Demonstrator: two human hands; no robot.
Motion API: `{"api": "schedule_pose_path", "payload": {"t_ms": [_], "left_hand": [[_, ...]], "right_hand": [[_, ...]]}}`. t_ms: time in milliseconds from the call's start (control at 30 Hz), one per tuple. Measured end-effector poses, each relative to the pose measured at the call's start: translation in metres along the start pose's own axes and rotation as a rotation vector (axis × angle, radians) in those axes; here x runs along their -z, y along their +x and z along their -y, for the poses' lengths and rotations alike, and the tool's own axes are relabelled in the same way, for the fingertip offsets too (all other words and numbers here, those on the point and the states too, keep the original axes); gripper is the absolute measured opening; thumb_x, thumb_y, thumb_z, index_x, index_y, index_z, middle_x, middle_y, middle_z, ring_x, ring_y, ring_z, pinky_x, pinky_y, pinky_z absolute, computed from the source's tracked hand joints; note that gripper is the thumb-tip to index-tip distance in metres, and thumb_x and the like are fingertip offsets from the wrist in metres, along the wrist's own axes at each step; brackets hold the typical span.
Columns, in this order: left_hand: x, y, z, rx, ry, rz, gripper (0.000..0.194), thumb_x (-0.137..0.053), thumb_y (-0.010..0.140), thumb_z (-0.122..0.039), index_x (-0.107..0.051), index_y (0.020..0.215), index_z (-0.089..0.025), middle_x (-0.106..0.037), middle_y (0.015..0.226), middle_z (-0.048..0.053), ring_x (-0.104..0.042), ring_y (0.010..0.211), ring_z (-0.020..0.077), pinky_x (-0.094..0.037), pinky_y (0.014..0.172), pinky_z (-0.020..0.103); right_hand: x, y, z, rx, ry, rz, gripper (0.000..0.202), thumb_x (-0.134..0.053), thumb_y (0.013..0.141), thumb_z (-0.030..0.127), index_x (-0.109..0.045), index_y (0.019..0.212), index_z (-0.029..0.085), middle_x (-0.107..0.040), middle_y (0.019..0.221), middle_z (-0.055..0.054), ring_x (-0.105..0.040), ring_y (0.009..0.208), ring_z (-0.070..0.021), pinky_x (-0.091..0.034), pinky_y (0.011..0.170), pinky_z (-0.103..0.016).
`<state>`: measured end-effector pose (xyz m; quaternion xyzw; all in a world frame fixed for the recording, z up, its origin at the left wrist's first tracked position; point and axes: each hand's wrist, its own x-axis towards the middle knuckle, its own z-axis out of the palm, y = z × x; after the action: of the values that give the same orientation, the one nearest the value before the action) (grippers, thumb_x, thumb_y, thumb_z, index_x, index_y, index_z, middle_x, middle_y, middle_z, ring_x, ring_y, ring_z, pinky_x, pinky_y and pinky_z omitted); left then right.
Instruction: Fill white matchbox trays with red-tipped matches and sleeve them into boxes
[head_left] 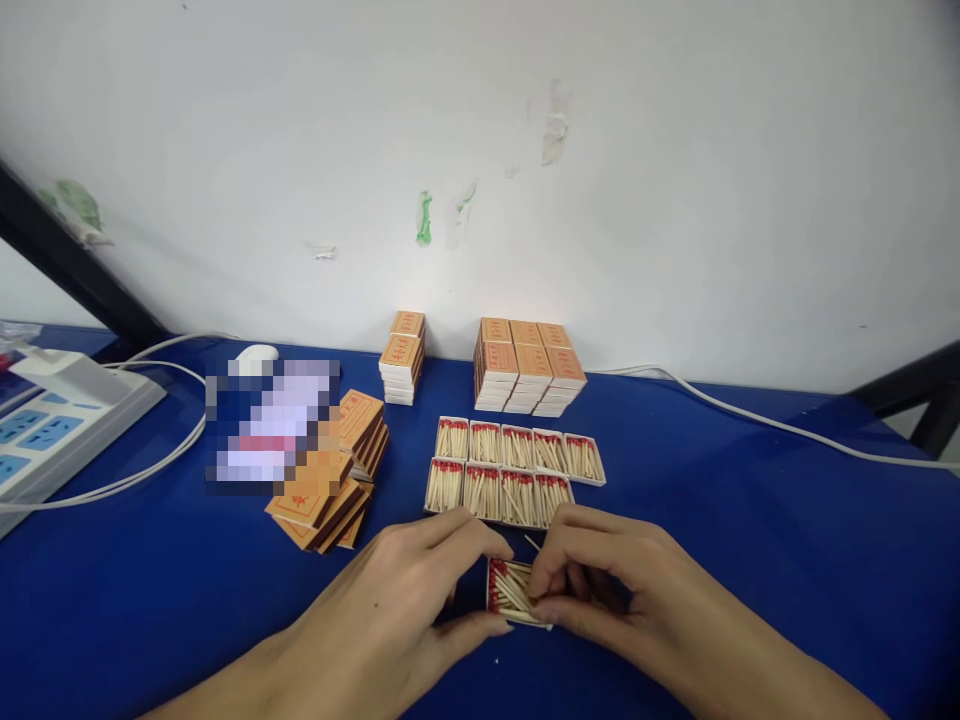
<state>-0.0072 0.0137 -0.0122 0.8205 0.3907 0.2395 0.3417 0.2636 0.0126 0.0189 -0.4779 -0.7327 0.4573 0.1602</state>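
An open matchbox tray (511, 590) full of red-headed matches lies on the blue table at the front. My left hand (420, 580) is at its left side, thumb and forefinger spread apart around the tray's left end. At the right end of the tray, my right hand (600, 570) has its fingers pinched together over the matches. A single match (532, 543) sticks out by its fingertips; what else the pinch holds is hidden. Just behind the hands, two rows of filled trays (501, 492) stand side by side, matches inside with red heads toward the wall.
Orange matchbox sleeves (311, 490) lie in leaning piles at the left. Closed boxes stand stacked by the wall, in a small stack (401, 355) and a larger block (529, 360). A blurred phone-like object (277, 425), white cables (750, 412) and a power strip (45, 425) are also there.
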Motion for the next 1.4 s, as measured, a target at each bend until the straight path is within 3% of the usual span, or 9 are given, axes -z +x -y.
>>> {"api": "schedule_pose_path", "payload": {"t_ms": [233, 467, 633, 800, 1033, 1233, 1400], "left_hand": [[0.000, 0.001, -0.001, -0.028, -0.071, -0.001, 0.038, -0.098, 0.091, -0.003, -0.074, 0.112, -0.025, -0.075, 0.106, -0.006, -0.067, 0.081, 0.0126, -0.051, 0.072, 0.024], [-0.002, 0.001, 0.000, -0.053, -0.075, -0.022, 0.041, -0.097, 0.089, 0.001, -0.075, 0.111, -0.025, -0.077, 0.110, -0.006, -0.066, 0.079, 0.0113, -0.052, 0.073, 0.023], [-0.003, -0.001, -0.001, -0.038, -0.064, -0.026, 0.037, -0.097, 0.090, -0.003, -0.074, 0.109, -0.025, -0.076, 0.102, -0.006, -0.065, 0.078, 0.0134, -0.050, 0.069, 0.024], [-0.002, 0.001, -0.001, -0.019, -0.064, -0.033, 0.039, -0.099, 0.088, -0.002, -0.075, 0.109, -0.025, -0.077, 0.104, -0.006, -0.067, 0.077, 0.0126, -0.051, 0.069, 0.023], [-0.005, -0.001, 0.004, 0.013, -0.060, -0.052, 0.036, -0.101, 0.089, -0.008, -0.075, 0.108, -0.026, -0.077, 0.099, -0.006, -0.067, 0.072, 0.0127, -0.049, 0.065, 0.024], [-0.003, -0.002, 0.001, -0.039, -0.106, -0.031, 0.037, -0.097, 0.090, 0.000, -0.070, 0.101, -0.025, -0.078, 0.105, -0.006, -0.070, 0.082, 0.0123, -0.051, 0.073, 0.023], [-0.002, 0.001, 0.001, -0.056, -0.105, -0.031, 0.036, -0.097, 0.092, -0.003, -0.070, 0.102, -0.025, -0.078, 0.107, -0.006, -0.068, 0.078, 0.0124, -0.051, 0.071, 0.023]], "right_hand": [[-0.008, 0.003, 0.002, 0.030, -0.075, -0.094, 0.015, -0.076, 0.111, 0.024, -0.081, 0.097, 0.027, -0.071, 0.092, 0.001, -0.061, 0.075, -0.0141, -0.048, 0.065, -0.025], [-0.016, 0.005, -0.002, 0.071, -0.133, -0.141, 0.015, -0.072, 0.112, 0.021, -0.080, 0.102, 0.026, -0.068, 0.095, 0.000, -0.059, 0.073, -0.0130, -0.048, 0.065, -0.024], [-0.017, 0.003, -0.001, 0.070, -0.084, -0.097, 0.009, -0.080, 0.109, 0.024, -0.079, 0.101, 0.027, -0.071, 0.099, 0.000, -0.064, 0.079, -0.0136, -0.050, 0.068, -0.024], [-0.017, 0.005, 0.000, 0.063, -0.120, -0.138, 0.013, -0.078, 0.107, 0.015, -0.081, 0.102, 0.027, -0.068, 0.094, 0.001, -0.061, 0.076, -0.0136, -0.049, 0.068, -0.024], [-0.018, 0.005, -0.003, 0.073, -0.104, -0.110, 0.012, -0.079, 0.109, 0.022, -0.081, 0.099, 0.026, -0.070, 0.093, 0.000, -0.061, 0.075, -0.0136, -0.048, 0.065, -0.024], [-0.019, 0.003, -0.004, 0.087, -0.091, -0.104, 0.016, -0.081, 0.108, 0.023, -0.079, 0.092, 0.024, -0.070, 0.092, 0.000, -0.063, 0.076, -0.0137, -0.047, 0.066, -0.025], [-0.022, 0.003, -0.005, 0.084, -0.114, -0.128, 0.016, -0.078, 0.107, 0.021, -0.079, 0.092, 0.024, -0.069, 0.091, -0.001, -0.064, 0.077, -0.0145, -0.049, 0.066, -0.025]]}}
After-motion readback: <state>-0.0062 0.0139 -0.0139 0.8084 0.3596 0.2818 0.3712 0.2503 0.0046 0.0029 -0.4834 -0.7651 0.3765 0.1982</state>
